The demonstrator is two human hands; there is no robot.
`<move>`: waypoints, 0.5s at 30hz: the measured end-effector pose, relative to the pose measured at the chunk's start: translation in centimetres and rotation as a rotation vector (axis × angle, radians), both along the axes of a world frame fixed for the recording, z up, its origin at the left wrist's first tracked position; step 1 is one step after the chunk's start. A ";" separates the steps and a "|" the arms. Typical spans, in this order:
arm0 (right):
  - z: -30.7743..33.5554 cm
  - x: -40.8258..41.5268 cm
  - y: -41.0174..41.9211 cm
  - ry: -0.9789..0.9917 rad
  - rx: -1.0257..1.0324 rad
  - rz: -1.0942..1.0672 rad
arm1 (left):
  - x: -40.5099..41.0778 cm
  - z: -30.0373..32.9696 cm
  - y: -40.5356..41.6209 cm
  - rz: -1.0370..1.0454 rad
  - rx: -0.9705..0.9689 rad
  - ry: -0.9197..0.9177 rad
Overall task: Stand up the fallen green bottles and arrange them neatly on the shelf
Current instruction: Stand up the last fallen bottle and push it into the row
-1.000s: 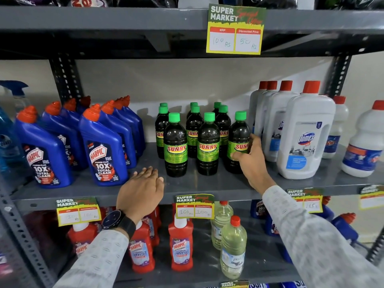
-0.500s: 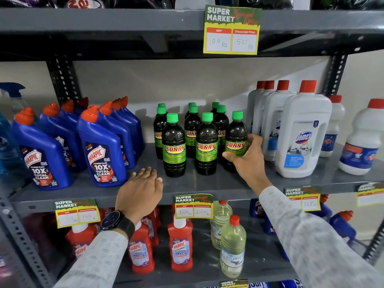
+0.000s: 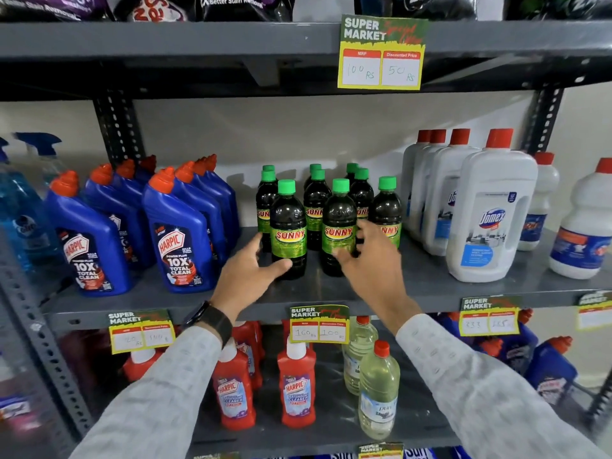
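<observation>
- Left hand (image 3: 246, 276), centre of the frame, is spread around the base of the front-left bottle (image 3: 288, 230): thumb touching its lower front, fingers reaching behind its left side. It looks like a loose cupping hold, not a clenched one.
- Right hand (image 3: 371, 260) is spread at the front-middle bottle (image 3: 339, 228), thumb on its lower label, fingers reaching between it and the front-right bottle (image 3: 386, 213). Whether it truly grips, I cannot tell; it looks like light contact.
- Both forearms come up from the lower corners of the frame, wrists level with the shelf (image 3: 430, 286) edge, palms turned toward each other.
- The green bottles (image 3: 316, 207) stand in the middle of the frame, between the blue bottles (image 3: 178, 240) on the left and the white bottles (image 3: 490, 223) on the right.
- Progress: every green bottle in view is upright, in roughly three columns; none lies fallen. The standing-up part looks done.
- Left, by my judgement: only small squaring of the front row, whose front-right bottle sits a little farther back.
</observation>
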State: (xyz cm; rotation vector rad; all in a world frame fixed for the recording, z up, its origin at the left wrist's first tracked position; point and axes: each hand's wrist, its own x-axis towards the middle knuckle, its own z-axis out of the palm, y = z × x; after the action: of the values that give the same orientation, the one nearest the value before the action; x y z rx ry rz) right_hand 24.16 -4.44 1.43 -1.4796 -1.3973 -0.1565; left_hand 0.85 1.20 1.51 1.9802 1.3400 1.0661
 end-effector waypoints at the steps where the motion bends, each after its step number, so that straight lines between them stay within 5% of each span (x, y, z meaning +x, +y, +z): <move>1: -0.1 -0.5 0.4 0.039 -0.061 0.010 | 0.5 0.3 0.3 -0.048 -0.039 -0.060; 6: -0.5 -0.7 2.5 0.191 -0.213 0.073 | 1.7 -0.3 1.9 -0.056 -0.046 -0.134; 15: -1.1 -1.1 2.5 0.137 -0.231 0.182 | -2.0 -1.4 0.7 -0.057 0.071 -0.107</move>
State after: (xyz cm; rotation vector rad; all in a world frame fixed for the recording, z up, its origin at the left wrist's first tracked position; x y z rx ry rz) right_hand 23.10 -1.92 0.33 -1.5089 -1.4659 0.2243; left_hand -1.18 1.93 0.09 1.9703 1.1983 1.1908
